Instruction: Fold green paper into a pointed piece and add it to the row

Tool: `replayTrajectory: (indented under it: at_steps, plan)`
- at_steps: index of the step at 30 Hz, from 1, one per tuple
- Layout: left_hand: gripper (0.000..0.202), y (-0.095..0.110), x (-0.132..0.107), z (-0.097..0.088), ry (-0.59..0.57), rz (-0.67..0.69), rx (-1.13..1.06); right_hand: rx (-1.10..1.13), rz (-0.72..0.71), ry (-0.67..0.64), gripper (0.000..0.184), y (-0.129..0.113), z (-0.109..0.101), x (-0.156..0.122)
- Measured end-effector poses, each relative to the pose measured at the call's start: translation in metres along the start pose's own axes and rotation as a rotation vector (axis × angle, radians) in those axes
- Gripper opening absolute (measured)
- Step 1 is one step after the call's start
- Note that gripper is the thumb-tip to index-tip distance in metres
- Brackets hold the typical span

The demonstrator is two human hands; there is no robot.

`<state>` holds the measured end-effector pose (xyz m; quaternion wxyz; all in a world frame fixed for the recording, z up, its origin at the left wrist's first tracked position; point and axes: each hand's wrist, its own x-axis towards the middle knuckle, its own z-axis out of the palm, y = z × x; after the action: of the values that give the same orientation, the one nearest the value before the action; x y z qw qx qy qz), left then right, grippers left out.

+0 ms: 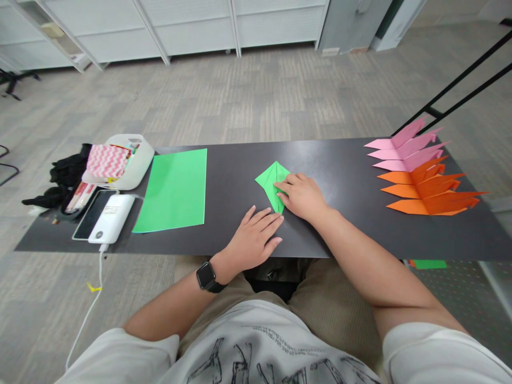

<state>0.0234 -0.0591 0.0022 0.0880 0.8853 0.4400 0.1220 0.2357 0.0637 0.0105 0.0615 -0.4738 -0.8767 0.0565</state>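
A small green folded paper (273, 180), kite-shaped with creases, lies flat on the dark table in front of me. My right hand (304, 197) rests over its right side, fingertips pressing on the paper and covering part of it. Near the lower tip of the paper is my left hand (255, 237), laid flat with fingers stretched out, its fingertips touching or very close to that tip. A watch is on the left wrist.
Green sheets (172, 191) lie left on the table (232, 176). Beyond them are a white basket (140, 162), a phone (94, 213) and a cabled power bank (112, 218). Pink folded paper birds (404, 149) and orange ones (432, 192) stand in a row at right.
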Motion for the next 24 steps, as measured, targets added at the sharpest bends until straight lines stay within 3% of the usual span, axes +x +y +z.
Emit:
replayTrajectory:
  at_steps: [5,12,24]
  plan:
    - [0.046,-0.018,0.008,-0.01,0.079,-0.111,0.011,-0.001,-0.008,-0.007,0.038,0.0,-0.002,0.0]
    - [0.048,-0.034,0.014,-0.006,-0.076,0.09,0.042,0.006,-0.047,-0.006,0.041,0.004,-0.001,-0.001]
    - [0.047,-0.034,0.009,-0.005,-0.113,0.094,0.029,0.014,-0.037,-0.021,0.044,0.005,0.0,-0.001]
